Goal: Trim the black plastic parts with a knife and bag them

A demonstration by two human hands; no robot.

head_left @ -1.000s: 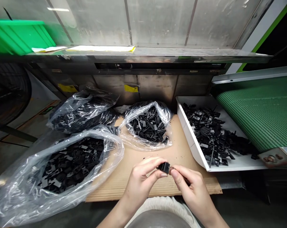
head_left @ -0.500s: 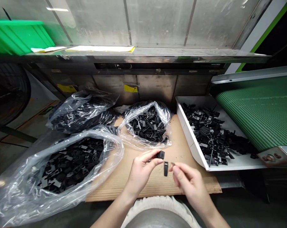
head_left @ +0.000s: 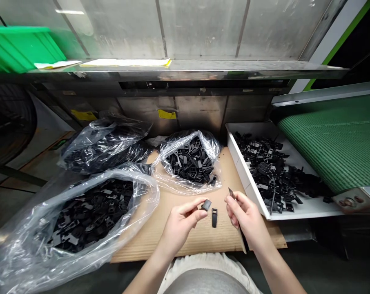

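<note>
My left hand [head_left: 181, 220] pinches a small black plastic part [head_left: 206, 204] between thumb and fingers above the cardboard sheet [head_left: 169, 228]. My right hand [head_left: 245, 214] is closed round a thin blade-like tool [head_left: 231, 192] whose tip sticks up past the fingers. Between the two hands a narrow black plastic piece [head_left: 214, 217] lies on the cardboard, touched by neither hand.
A white tray [head_left: 249, 188] of black parts stands to the right, beside a green conveyor belt [head_left: 335, 143]. Three clear bags of black parts sit left and behind: a large one [head_left: 81, 212], a dark one [head_left: 105, 141], a small open one [head_left: 189, 161]. A metal shelf runs above.
The hands have drawn apart. The narrow black piece has come away from the part in my left hand and now lies on the cardboard. My right hand has moved right and up.
</note>
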